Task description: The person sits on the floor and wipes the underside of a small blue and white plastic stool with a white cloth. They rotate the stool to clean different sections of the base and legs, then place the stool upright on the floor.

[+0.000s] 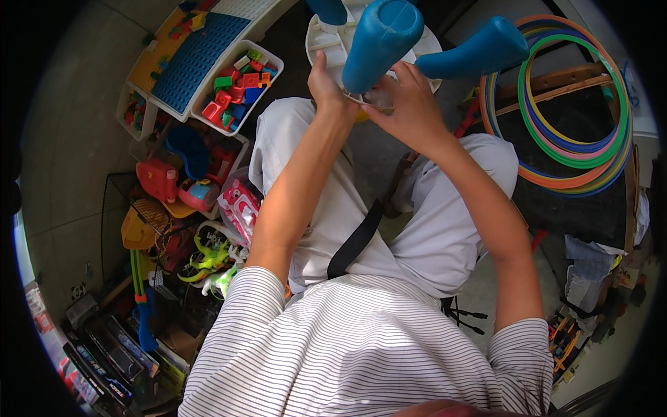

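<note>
An upturned round white plastic stool or small table [333,48] with ribs on its underside is at the top centre, its several blue plastic legs [383,39] pointing up towards the camera. My left hand [328,83] grips its near left rim, thumb up along the side. At the near right rim is my right hand [409,101], thumb at the edge and fingers reaching in behind the nearest leg. Something pale and translucent lies by the right fingers; what it is I cannot tell. A bit of yellow shows below the rim.
On the left are a blue building-block baseplate [200,62], a white bin of toy blocks [279,68], a red toy case [156,180] and green toy dinosaurs [211,255]. Coloured hoops [521,104] rest on a dark board at the right. My knees flank the space below my hands.
</note>
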The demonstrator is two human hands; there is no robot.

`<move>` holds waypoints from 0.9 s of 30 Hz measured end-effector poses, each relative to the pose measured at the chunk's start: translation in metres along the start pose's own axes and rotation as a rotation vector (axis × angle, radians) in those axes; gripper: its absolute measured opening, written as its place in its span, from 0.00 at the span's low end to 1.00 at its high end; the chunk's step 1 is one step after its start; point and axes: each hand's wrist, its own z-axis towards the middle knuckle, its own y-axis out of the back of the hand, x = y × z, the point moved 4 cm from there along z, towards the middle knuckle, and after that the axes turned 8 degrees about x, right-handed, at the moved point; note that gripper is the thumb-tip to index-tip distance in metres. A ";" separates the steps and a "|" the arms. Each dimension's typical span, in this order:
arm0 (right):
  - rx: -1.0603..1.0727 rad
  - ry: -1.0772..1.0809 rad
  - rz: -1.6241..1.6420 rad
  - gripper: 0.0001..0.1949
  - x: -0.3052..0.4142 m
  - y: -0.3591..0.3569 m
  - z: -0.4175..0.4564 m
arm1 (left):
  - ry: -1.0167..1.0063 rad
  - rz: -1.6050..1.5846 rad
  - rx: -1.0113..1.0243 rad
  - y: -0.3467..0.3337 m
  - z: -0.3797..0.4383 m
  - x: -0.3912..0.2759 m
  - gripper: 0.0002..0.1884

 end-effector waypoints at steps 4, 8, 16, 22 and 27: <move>0.042 0.122 -0.017 0.13 0.000 -0.001 -0.005 | 0.012 -0.028 -0.060 0.002 -0.005 -0.001 0.22; 0.169 0.182 -0.048 0.12 0.000 -0.002 -0.006 | 0.046 0.003 -0.105 0.011 -0.001 0.006 0.22; 0.096 0.103 0.129 0.12 -0.011 0.009 -0.007 | 0.069 0.021 0.009 -0.002 -0.002 0.005 0.22; 0.014 0.131 -0.086 0.15 0.000 0.004 -0.010 | 0.052 -0.094 0.035 0.001 0.004 0.010 0.23; 0.096 0.099 -0.128 0.20 0.005 -0.005 -0.012 | 0.032 -0.078 0.036 0.014 0.012 0.012 0.24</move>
